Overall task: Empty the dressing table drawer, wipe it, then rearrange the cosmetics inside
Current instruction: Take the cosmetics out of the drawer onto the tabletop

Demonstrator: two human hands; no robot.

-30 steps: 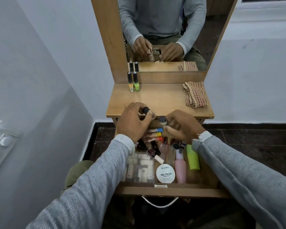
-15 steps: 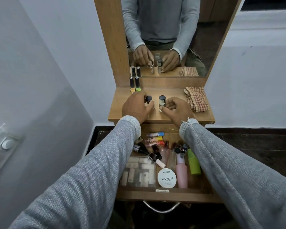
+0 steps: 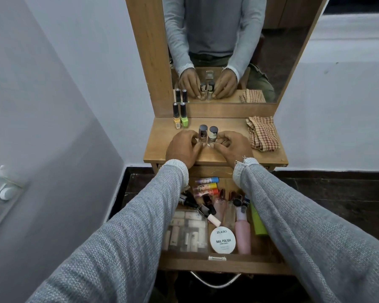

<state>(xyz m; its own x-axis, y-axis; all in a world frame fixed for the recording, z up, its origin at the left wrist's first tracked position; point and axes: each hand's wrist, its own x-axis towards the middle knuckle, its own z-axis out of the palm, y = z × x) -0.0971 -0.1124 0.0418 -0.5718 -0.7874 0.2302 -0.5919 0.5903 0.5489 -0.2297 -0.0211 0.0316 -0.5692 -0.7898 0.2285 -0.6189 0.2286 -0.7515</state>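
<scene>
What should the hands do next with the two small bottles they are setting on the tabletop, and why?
Probably let go and reach back into the drawer. The left hand and right hand each hold a small bottle upright, apparently resting on the tabletop, while the drawer holds many cosmetics yet to be removed.

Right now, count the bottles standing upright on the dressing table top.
4. A yellow bottle and a green bottle stand together at the back left by the mirror. Two dark-capped bottles sit mid-table: one at the left hand, one at the right hand.
</scene>
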